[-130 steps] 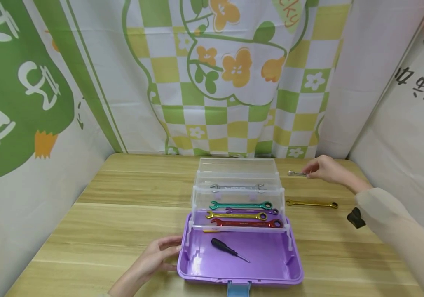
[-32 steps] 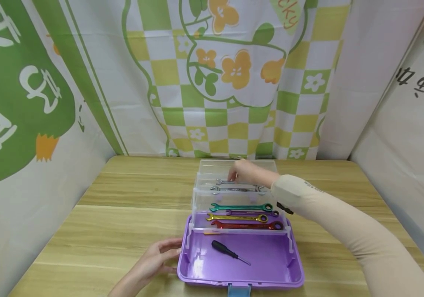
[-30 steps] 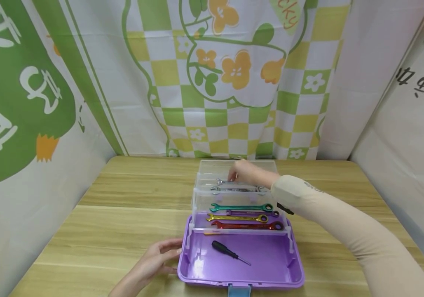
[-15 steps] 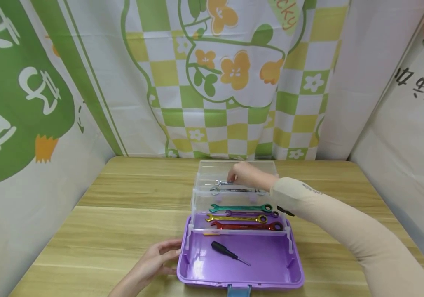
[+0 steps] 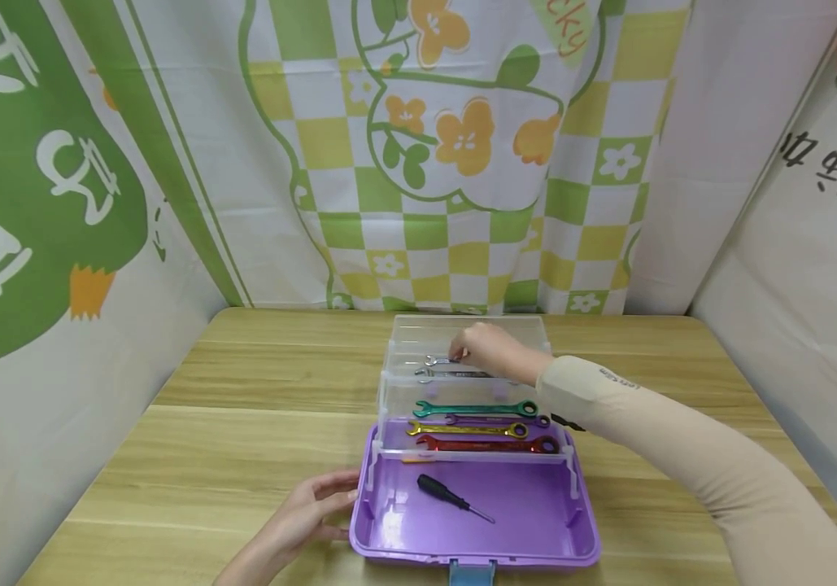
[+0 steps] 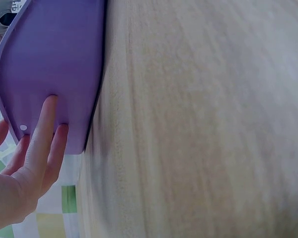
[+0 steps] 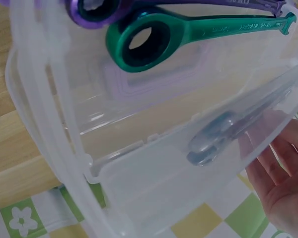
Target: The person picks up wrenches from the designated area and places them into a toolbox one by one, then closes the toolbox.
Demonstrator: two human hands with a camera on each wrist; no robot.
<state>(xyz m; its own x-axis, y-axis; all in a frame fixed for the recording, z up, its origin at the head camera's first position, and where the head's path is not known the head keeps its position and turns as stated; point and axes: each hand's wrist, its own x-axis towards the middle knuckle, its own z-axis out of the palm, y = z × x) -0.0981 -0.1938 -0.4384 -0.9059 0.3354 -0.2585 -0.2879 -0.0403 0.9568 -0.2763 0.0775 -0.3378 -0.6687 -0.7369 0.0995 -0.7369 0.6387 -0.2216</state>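
Note:
In the head view my right hand (image 5: 494, 350) pinches a small silver wrench (image 5: 431, 360) over the rear clear tray of a purple toolbox (image 5: 477, 533). Just in front of it lies a larger silver wrench (image 5: 455, 374), partly covered by the hand. Through the cloudy plastic in the right wrist view, silver wrench ends (image 7: 213, 139) show beside the fingers. My left hand (image 5: 308, 513) rests against the toolbox's left side; its fingers are extended along the purple wall (image 6: 54, 59) in the left wrist view.
The front clear tray holds a green wrench (image 5: 472, 409), a purple wrench (image 5: 499, 421), a gold wrench (image 5: 462, 430) and a red wrench (image 5: 487, 445). A black-handled screwdriver (image 5: 455, 498) lies in the box bottom. Patterned curtains (image 5: 462, 244) enclose the wooden table (image 5: 242, 423).
Over four seconds, my right hand has carried the small silver wrench left from the table's right rear to the rear tray. The sleeve now covers where another gold wrench lay. My left hand stays put.

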